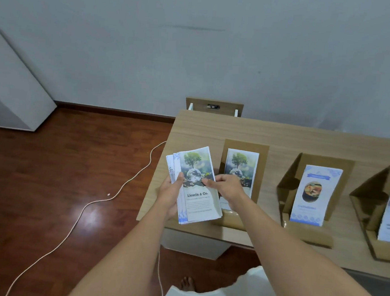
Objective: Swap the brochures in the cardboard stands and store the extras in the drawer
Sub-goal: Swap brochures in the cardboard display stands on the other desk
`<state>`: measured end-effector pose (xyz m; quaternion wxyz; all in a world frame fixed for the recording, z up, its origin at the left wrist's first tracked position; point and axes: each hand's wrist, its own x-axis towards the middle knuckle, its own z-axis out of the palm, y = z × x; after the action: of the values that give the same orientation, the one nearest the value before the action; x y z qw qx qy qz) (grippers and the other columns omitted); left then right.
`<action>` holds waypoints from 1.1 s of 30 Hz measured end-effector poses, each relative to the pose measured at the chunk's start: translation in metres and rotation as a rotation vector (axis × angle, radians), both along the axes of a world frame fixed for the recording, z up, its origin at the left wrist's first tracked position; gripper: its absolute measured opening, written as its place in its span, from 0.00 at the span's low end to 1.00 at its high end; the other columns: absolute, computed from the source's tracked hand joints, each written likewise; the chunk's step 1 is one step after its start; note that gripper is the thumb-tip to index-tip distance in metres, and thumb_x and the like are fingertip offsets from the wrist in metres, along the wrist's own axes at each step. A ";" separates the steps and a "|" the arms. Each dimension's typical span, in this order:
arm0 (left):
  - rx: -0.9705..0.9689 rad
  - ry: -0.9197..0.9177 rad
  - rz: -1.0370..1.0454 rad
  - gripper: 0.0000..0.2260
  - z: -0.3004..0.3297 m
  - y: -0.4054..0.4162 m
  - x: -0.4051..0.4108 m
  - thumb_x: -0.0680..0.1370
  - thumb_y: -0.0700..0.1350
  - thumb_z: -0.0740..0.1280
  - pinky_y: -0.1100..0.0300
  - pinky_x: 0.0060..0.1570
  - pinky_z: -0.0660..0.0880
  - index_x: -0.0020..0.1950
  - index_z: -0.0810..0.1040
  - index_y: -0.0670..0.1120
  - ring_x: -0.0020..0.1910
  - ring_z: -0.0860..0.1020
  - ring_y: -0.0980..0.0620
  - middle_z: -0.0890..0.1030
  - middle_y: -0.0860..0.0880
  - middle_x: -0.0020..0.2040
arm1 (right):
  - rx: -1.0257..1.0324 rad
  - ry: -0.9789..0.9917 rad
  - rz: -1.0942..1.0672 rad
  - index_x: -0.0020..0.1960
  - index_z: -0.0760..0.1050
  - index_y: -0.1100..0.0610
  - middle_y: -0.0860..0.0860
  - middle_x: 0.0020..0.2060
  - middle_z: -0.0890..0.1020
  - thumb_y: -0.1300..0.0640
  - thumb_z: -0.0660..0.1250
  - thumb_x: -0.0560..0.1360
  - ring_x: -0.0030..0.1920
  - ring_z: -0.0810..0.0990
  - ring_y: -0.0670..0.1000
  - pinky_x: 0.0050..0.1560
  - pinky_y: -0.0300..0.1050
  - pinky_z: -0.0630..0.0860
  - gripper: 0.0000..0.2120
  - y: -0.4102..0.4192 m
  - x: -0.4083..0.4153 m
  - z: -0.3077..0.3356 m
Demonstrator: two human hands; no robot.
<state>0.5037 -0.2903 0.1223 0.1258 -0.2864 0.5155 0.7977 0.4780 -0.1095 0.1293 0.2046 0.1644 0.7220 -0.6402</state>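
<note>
Clearly the sorting is still under way. The person stands at the left end of the wooden desk (283, 136), and the left hand (170, 193) holds a fanned stack of brochures (195, 187) over that end, thumb clamped across the face of the top sheet, which shows a tree and a globe. The other fingers lie behind the paper, so I cannot tell how they sit. The right hand (227, 187) pinches the right edge of that same top sheet, thumb and forefinger closed on it.

Three cardboard stands run along the desk. The left stand (261, 167), nearest the left end, already shows a matching tree brochure (242, 165). The middle stand (289, 178) holds a blue-bordered brochure (314, 194) with a food picture, and the right stand (369, 199) at the right edge of view holds a white sheet too blurred to read.

Behind the far left corner a wooden panel (213, 103) juts out, possibly the drawer, though I cannot be sure.

I judge the step to be peeling one sheet from the stack. Next it needs a clean separation, then a drop into the right slot.
</note>
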 end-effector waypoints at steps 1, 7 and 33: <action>0.012 0.000 0.006 0.15 -0.002 -0.005 0.002 0.87 0.42 0.62 0.27 0.68 0.72 0.74 0.74 0.40 0.66 0.79 0.29 0.81 0.33 0.67 | -0.010 -0.010 -0.004 0.36 0.80 0.60 0.51 0.35 0.87 0.58 0.81 0.69 0.33 0.85 0.46 0.28 0.34 0.76 0.11 -0.004 -0.001 -0.001; 0.000 0.041 0.058 0.10 -0.006 -0.022 0.006 0.87 0.38 0.61 0.35 0.66 0.76 0.64 0.78 0.47 0.61 0.83 0.35 0.83 0.38 0.65 | 0.020 -0.053 0.022 0.42 0.85 0.59 0.56 0.47 0.88 0.50 0.77 0.73 0.45 0.84 0.53 0.45 0.46 0.76 0.11 -0.020 -0.008 -0.007; -0.107 -0.177 0.196 0.06 -0.051 -0.114 0.002 0.84 0.43 0.67 0.45 0.52 0.82 0.61 0.81 0.48 0.50 0.86 0.41 0.87 0.44 0.54 | 0.065 -0.181 -0.264 0.76 0.68 0.57 0.57 0.56 0.80 0.68 0.59 0.82 0.43 0.80 0.51 0.39 0.44 0.76 0.24 -0.066 -0.046 -0.060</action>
<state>0.5060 -0.4043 0.0716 0.0768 -0.4107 0.5139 0.7492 0.4317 -0.1758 0.0694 0.1773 0.3214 0.6932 -0.6203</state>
